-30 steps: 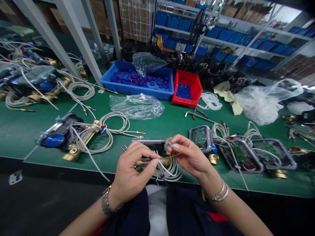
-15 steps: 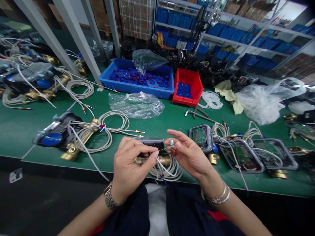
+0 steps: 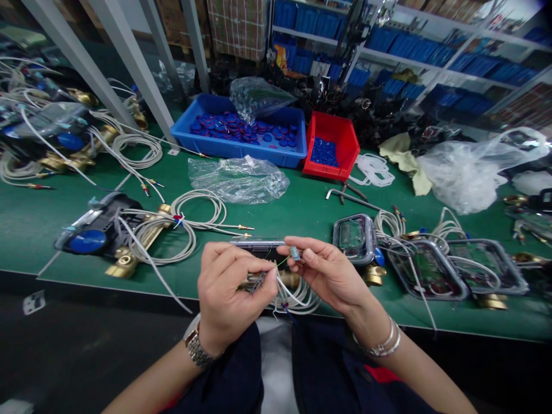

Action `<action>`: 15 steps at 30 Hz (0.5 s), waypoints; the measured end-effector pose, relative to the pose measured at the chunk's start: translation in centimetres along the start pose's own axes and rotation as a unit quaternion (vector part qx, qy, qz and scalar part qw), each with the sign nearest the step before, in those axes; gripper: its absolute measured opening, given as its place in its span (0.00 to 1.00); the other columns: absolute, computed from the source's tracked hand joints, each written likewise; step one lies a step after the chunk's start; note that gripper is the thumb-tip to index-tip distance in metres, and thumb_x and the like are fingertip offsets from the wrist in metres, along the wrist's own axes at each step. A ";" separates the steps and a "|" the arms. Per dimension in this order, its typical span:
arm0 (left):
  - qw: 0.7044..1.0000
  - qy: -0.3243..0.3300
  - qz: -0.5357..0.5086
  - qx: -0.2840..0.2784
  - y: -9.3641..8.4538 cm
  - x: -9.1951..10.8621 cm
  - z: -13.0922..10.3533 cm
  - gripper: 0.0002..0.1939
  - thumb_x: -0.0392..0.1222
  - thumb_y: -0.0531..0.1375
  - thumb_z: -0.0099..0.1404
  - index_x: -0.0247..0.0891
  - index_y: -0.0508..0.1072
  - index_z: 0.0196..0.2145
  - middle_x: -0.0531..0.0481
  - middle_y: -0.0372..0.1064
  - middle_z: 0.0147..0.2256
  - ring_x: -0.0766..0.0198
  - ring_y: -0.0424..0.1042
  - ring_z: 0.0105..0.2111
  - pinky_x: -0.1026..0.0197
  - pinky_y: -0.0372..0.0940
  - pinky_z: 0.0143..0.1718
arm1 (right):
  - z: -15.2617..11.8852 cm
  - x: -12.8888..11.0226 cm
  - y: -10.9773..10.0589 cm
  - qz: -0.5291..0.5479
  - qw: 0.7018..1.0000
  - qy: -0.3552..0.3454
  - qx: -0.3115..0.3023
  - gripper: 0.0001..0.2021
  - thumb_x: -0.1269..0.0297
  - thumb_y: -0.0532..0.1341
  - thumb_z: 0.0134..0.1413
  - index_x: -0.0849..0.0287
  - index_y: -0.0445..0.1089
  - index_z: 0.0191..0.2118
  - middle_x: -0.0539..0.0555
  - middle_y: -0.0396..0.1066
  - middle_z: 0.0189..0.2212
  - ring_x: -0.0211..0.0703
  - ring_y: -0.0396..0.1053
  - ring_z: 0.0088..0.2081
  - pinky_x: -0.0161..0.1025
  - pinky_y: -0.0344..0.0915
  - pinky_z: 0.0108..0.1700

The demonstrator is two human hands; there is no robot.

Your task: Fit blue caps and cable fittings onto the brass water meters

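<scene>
My left hand pinches the end of a thin green wire between thumb and forefinger. In my right hand, a small light-blue clip-like piece sits at the fingertips, and the wire runs across to it. What exactly this piece is I cannot make out. Below both hands lies a meter with a clear-edged case, mostly covered by my fingers. Its brass pipe fitting and a coil of grey cable show between my wrists.
Left of my hands lies a brass meter with a blue cap and coiled cables. On the right are several clear-cased meters. Behind stand a blue bin of discs and a red bin. A plastic bag and a hex key lie between.
My right fingers have drawn together and tilted the light-blue piece, shifting it slightly left and down. The green wire now bends more. My left hand keeps its pinch almost in place.
</scene>
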State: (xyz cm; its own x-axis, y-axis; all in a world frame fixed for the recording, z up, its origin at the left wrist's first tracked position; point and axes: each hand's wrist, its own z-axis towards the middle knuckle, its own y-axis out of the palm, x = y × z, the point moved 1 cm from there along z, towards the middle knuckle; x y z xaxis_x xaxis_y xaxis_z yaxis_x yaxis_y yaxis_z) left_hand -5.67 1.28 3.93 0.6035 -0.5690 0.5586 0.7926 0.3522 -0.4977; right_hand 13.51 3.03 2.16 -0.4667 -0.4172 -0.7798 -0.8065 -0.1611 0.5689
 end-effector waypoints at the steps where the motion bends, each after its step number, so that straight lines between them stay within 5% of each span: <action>1: 1.000 0.002 0.001 0.000 0.0 0.0 0.0 0.08 0.31 0.68 0.56 0.42 0.76 0.30 0.54 0.74 0.27 0.62 0.69 0.32 0.53 0.61 0.41 | 0.0 0.0 0.0 -0.003 1.000 0.000 0.002 0.15 0.61 0.71 0.54 0.55 0.79 0.48 0.57 0.80 0.45 0.34 0.73 0.36 0.32 0.71 0.43; 15: 1.000 0.002 0.004 -0.011 0.0 0.2 -0.5 0.09 0.30 0.69 0.54 0.42 0.77 0.30 0.54 0.74 0.27 0.61 0.68 0.33 0.54 0.62 0.40 | -0.2 0.0 0.3 0.004 1.000 -0.007 -0.006 0.14 0.62 0.71 0.54 0.55 0.80 0.48 0.56 0.80 0.45 0.33 0.74 0.37 0.30 0.71 0.44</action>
State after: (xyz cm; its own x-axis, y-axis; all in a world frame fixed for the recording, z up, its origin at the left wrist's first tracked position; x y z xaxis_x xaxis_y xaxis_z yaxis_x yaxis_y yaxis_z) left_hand -5.61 0.80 3.77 0.6092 -0.5695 0.5520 0.7860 0.3407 -0.5159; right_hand 13.37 2.79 2.32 -0.4788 -0.4059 -0.7785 -0.7979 -0.1687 0.5787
